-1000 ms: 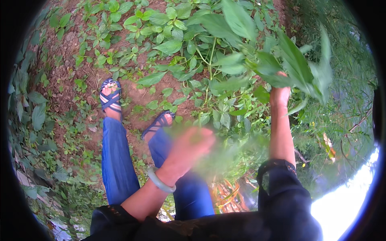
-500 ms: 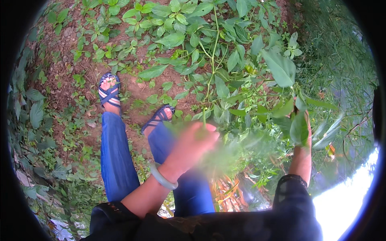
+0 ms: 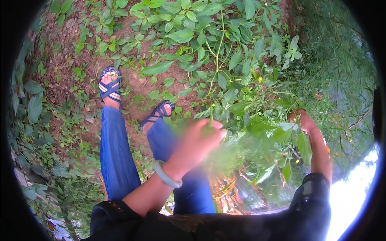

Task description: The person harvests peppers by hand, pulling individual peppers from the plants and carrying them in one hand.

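My left hand (image 3: 197,140), with a pale bangle on the wrist, is closed around the green stem (image 3: 212,114) of a leafy plant that looks like a pepper plant. The stem runs up and away from the fist, with broad leaves and a few small yellow-green fruits (image 3: 257,76) on its branches. Blurred leaves hang just below this hand. At the right, my right hand (image 3: 304,121) is closed at the outer leaves of the same plant. Its fingertips are partly hidden, and whatever they grip is too small to make out.
My sandalled feet (image 3: 109,86) stand on brown soil (image 3: 134,90) among low weeds. Dry orange-brown leaves (image 3: 227,193) lie by my right leg. Feathery green growth (image 3: 333,64) fills the right side, and larger-leaved plants (image 3: 35,104) border the left.
My right hand has moved outward to the right and down, out from behind the leaves that covered it. My left hand keeps its hold on the stem, shifting slightly right.
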`<state>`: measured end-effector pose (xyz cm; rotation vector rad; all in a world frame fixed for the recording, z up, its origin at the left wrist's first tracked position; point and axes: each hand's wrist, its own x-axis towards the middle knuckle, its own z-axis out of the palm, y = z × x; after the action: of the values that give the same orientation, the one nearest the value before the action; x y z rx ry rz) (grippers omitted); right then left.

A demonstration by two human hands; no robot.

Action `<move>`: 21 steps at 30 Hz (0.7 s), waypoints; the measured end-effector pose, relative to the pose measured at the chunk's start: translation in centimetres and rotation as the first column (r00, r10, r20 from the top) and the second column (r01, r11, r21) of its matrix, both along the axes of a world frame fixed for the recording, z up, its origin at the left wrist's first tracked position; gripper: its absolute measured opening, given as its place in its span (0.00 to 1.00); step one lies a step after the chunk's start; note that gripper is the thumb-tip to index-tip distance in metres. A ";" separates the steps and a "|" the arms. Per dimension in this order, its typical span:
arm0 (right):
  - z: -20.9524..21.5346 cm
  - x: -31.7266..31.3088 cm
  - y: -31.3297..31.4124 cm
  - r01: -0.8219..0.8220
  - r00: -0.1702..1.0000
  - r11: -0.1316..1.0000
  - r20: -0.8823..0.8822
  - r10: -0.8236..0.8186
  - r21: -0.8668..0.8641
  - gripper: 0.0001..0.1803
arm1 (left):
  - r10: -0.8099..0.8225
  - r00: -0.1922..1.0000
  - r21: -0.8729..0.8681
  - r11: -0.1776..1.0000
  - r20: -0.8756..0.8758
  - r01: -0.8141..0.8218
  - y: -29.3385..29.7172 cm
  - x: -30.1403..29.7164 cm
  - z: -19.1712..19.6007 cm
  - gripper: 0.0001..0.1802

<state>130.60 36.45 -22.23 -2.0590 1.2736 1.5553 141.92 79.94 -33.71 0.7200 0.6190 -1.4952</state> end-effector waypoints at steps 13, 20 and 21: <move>9.7 9.9 16.3 0.290 0.754 0.955 0.599 -0.271 0.066 0.15 | 0.074 0.997 -0.222 0.972 -0.029 -0.079 0.5 1.1 0.1 0.25; -0.4 11.3 30.7 0.417 0.571 0.728 0.466 -0.676 0.545 0.03 | 0.022 0.993 -0.495 0.865 -0.113 -0.076 2.1 2.7 0.1 0.39; -0.9 11.9 31.5 0.367 0.592 0.767 0.503 -0.629 0.527 0.03 | 0.046 0.986 -0.510 0.851 -0.160 -0.123 2.3 2.9 0.1 0.41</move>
<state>142.50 67.91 -23.17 -1.5505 1.0360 0.6239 144.83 82.26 -33.63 0.1635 0.3177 -1.5461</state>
